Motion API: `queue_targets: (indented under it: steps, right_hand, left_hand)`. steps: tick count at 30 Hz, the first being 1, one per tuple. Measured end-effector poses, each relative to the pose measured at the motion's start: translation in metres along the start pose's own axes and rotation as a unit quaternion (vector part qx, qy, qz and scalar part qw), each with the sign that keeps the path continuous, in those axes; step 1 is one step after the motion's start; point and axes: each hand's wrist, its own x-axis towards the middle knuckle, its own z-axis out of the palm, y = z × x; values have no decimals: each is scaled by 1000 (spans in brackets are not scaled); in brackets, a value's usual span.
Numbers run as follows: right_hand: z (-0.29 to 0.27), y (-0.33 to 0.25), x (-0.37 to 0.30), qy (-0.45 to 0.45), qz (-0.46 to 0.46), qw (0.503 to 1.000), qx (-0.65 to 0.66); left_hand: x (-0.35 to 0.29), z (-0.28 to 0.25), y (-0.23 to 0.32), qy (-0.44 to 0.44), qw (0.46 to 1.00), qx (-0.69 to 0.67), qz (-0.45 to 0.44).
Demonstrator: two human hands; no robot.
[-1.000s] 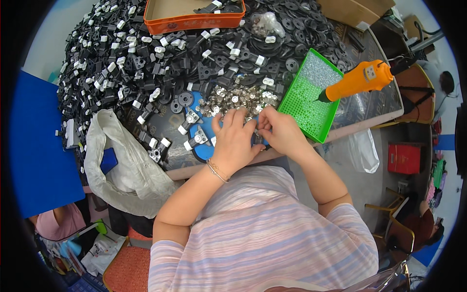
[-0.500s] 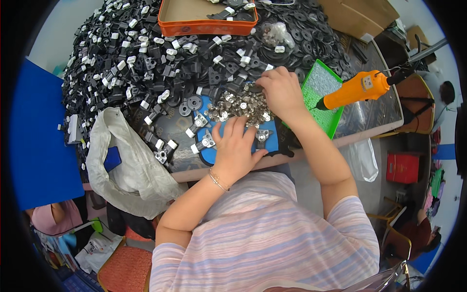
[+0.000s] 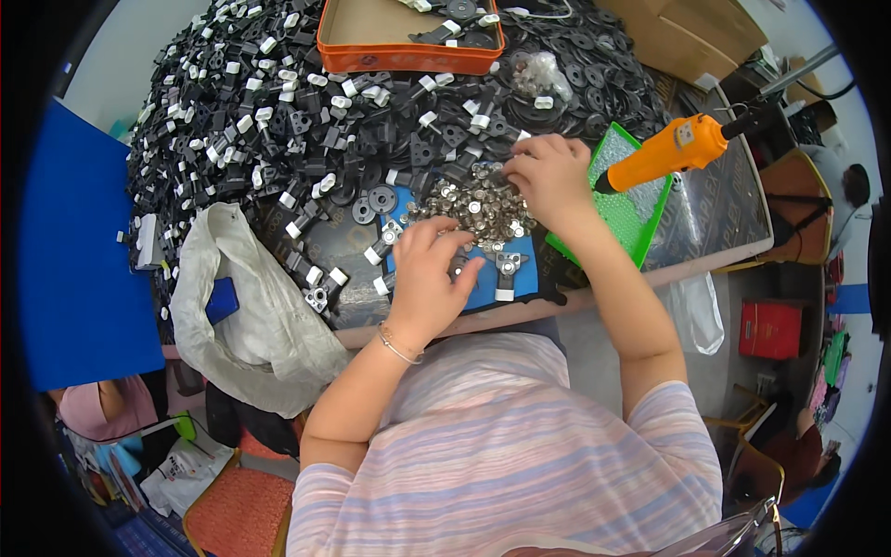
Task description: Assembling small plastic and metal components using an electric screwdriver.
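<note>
My left hand (image 3: 427,278) rests over the blue mat (image 3: 483,295) near the table's front edge. Its thumb and index finger are spread, and a dark fitting (image 3: 458,266) shows in the gap between them; no grip is visible. My right hand (image 3: 554,184) is at the right edge of a heap of small shiny metal pieces (image 3: 483,209), fingers curled together. Whatever its fingertips hold is hidden. A black fitting with a silver metal plate and a white end (image 3: 508,269) lies on the mat right of my left hand. A similar fitting (image 3: 382,243) lies left of the heap.
A large pile of black parts with white ends (image 3: 269,121) covers the back. An orange tin (image 3: 408,60) stands behind. On the right, an orange electric screwdriver (image 3: 668,153) hangs over a green tray (image 3: 640,237). A whitish sack (image 3: 209,343) sags at the left edge.
My left hand has shifted slightly left and its fingers have curled more, uncovering more of the plated fitting on the right. My right hand has moved slightly right, still at the metal heap.
</note>
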Motion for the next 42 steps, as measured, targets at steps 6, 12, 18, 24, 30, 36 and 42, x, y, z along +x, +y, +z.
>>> queue_targets:
  steps: [6, 12, 18, 24, 30, 36, 42]
  right_hand:
    - [-31, -13, -23, 114, -174, 969, 135]
    - [-41, -29, -49, 102, -184, 969, 127]
    - [-58, -42, -60, -175, -88, 921, 336]
    - [-57, -60, -100, -185, -116, 935, 280]
    - [-36, -55, -110, -29, 59, 987, 146]
    - [-9, -55, -93, -37, 144, 985, 86]
    - [-13, -56, -90, -51, 133, 985, 101]
  left_hand:
    - [10, 0, -1, -50, 747, -604, -273]
    - [11, 7, 1, -100, 765, -579, -264]
    - [2, 4, 3, -206, 880, -405, -138]
    - [-18, 8, 4, -330, 830, -410, -183]
    - [-15, 2, 22, -161, 957, -223, -93]
    - [-12, -3, 13, -57, 998, 5, 15]
    - [-16, 1, 9, -71, 997, -25, 3]
